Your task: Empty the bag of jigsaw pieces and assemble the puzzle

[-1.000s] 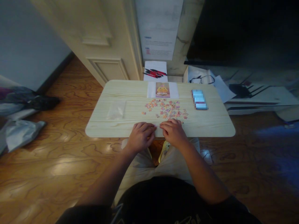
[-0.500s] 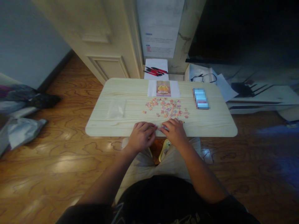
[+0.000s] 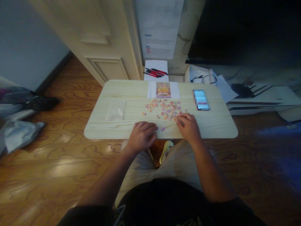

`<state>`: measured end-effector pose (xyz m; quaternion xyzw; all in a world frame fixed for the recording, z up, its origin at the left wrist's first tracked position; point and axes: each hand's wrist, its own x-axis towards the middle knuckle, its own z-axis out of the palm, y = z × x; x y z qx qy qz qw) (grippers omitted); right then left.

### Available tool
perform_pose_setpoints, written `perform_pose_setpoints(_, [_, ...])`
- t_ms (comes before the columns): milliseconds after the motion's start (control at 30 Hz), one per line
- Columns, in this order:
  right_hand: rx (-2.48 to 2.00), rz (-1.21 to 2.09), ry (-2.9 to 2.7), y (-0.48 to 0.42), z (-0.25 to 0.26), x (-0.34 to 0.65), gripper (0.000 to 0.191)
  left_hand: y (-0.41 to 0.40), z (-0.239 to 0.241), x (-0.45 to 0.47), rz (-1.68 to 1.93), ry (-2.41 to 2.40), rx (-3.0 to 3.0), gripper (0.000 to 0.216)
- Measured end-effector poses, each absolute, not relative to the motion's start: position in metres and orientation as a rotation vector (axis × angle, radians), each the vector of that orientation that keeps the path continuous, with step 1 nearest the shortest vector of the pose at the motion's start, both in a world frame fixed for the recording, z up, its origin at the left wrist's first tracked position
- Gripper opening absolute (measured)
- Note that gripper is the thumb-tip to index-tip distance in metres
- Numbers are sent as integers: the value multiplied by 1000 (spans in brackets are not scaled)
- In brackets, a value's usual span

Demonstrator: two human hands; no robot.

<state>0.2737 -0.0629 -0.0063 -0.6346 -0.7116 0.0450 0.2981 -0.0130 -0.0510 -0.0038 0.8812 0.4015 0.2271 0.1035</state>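
Note:
Small jigsaw puzzle pieces point(image 3: 169, 108) in pink, orange and purple lie loosely scattered on the pale wood-grain table point(image 3: 98, 125). My right hand point(image 3: 189, 127) is at the lower right edge of the scatter, its fingers drawn together at the pieces there; what is between them is too small to tell. Near the front edge rests my left hand point(image 3: 143, 135), fingers curled together, and its fingertips hide whatever they hold. A purple puzzle piece point(image 3: 163, 128) lies just right of those fingertips. Behind the scatter is a sheet with a picture of a yellow figure point(image 3: 164, 90).
A clear plastic bag point(image 3: 116, 110) lies on the table's left side. At the right is a phone point(image 3: 201, 99) with a lit screen. Beyond the far edge are red and black pens point(image 3: 155, 72) on white paper and a pair of glasses point(image 3: 207, 78) on a white box.
My right hand has moved away from my left, to the right and forward to the edge of the scattered pieces. The purple piece between the hands is now uncovered. My left hand has barely moved.

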Motion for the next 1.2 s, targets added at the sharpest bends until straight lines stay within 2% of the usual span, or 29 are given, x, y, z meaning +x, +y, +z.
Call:
perform_pose_setpoints(300, [-1947, 106, -1790, 17, -7, 293, 28, -27, 2, 5, 843, 1133, 2507, 24])
perform_pose_setpoints(567, [-1962, 185, -1706, 18, 0, 291, 14, -46, -5, 13, 656, 929, 2652, 28])
perform_pose_setpoints(733, [-1828, 474, -1670, -23, 16, 278, 6, -40, -5, 18, 635, 1006, 2681, 29])
perform_pose_setpoints(867, [-1689, 779, -1856, -59, 19, 255, 4, -36, -3, 26, 647, 1063, 2687, 29])
perform_pose_setpoints(1033, [-1678, 629, -1937, -62, 13, 250, 6, -44, -2, 36, 656, 1014, 2689, 30])
perform_pose_setpoints(1200, [-1772, 354, -1794, -17, 16, 285, 21, -47, -1, 46, 621, 978, 2655, 31])
